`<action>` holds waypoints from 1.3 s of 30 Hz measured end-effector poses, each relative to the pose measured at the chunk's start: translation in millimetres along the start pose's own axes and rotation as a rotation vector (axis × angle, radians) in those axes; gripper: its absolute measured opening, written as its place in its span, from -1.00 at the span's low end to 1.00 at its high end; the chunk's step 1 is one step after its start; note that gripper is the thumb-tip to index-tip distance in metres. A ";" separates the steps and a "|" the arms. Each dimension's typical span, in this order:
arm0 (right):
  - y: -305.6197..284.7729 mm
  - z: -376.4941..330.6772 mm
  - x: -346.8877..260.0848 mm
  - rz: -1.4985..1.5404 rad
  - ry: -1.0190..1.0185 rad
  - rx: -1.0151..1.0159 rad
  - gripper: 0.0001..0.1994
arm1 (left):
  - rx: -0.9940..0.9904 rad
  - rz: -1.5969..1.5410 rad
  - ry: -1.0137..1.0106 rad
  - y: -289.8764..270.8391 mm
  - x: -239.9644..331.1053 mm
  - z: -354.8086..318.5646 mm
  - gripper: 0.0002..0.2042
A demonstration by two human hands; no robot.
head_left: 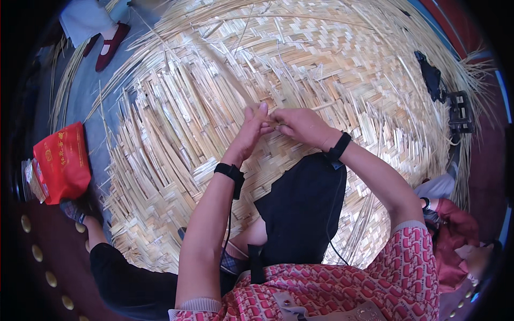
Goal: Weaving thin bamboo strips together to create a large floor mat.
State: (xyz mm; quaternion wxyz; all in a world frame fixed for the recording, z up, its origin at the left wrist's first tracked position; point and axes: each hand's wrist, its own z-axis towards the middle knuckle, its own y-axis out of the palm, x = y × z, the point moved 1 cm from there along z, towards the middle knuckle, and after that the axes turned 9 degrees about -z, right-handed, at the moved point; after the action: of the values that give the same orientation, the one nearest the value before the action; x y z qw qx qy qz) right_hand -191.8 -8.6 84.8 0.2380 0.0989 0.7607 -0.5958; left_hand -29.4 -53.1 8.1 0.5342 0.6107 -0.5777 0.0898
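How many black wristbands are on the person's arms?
2: one wristband on the left wrist, below the left hand; one on the right wrist, beside the right hand. Both hands meet over the woven mat.

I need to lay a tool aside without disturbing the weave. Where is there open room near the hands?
Bare grey floor lies at far left, between the woven mat, the red bag and the red shoe. The mat's finished upper right is flat and open. It is crowded where the left hand and right hand meet over loose strips.
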 end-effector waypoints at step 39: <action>-3.0 34.8 73.8 -0.058 0.075 -0.314 -0.92 | -0.013 1.621 0.548 -0.4 -73.2 -63.6 -0.24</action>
State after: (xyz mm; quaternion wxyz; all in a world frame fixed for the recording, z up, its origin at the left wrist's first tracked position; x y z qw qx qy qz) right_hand -248.6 -52.4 45.8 0.2048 0.0606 0.8552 -0.4723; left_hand -20.0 39.6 -19.0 0.4291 -0.0376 -0.6869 0.5853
